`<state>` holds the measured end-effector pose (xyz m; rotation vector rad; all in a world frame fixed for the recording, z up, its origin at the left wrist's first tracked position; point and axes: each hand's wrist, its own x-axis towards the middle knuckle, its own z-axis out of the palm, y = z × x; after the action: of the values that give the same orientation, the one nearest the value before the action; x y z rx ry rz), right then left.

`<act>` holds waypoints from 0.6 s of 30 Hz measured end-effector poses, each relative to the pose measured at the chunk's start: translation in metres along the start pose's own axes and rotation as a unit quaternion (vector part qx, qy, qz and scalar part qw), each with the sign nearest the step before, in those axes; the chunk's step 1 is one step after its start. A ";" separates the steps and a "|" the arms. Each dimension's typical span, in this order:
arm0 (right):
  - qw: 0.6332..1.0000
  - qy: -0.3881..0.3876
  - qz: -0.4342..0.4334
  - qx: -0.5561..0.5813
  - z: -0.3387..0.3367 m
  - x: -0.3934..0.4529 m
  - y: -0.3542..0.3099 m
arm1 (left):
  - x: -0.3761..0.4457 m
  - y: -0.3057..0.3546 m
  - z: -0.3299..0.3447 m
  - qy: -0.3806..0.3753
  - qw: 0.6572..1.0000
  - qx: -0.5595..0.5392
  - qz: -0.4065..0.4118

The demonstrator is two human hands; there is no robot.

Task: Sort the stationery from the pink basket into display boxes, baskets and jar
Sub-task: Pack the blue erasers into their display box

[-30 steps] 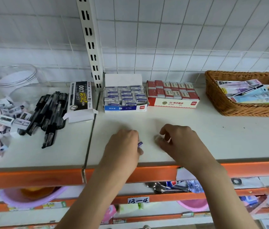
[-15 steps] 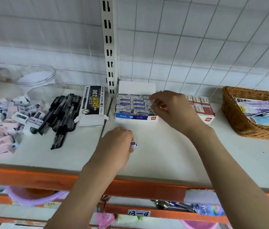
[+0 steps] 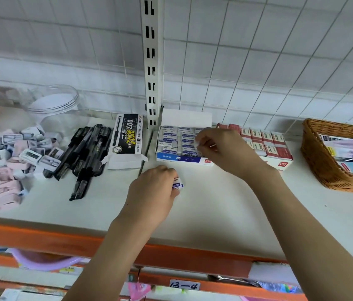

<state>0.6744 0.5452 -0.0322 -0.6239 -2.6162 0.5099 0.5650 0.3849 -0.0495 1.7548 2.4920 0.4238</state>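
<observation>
Cardboard eraser box (image 3: 183, 158) under right hand (image 3: 225, 148), rectangular erasers inside.

The right hand (image 3: 225, 148), on the shelf front 1 second ago, has reached the blue eraser box (image 3: 182, 158), fingertips over its right-hand rows.

A blue-and-white eraser display box (image 3: 184, 158) stands open on the shelf (image 3: 225, 209), its lid flap upright against the back, rows of wrapped erasers lying flat inside. Over its right end the right hand (image 3: 221, 149) pinches a small white eraser (image 3: 197, 142). Nearer the shelf's front, the left hand (image 3: 153, 192) grips another eraser (image 3: 177, 185) (blue "ERASER" band showing).
</observation>
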 end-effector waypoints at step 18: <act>0.971 -0.148 -0.028 -0.188 -0.019 0.017 0.001 | 0.007 -0.008 0.003 0.008 1.000 0.020 0.006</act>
<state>0.6694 0.5594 -0.0114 -0.6234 -3.0371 0.0895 0.5557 0.3899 -0.0535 1.7882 2.5203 0.3935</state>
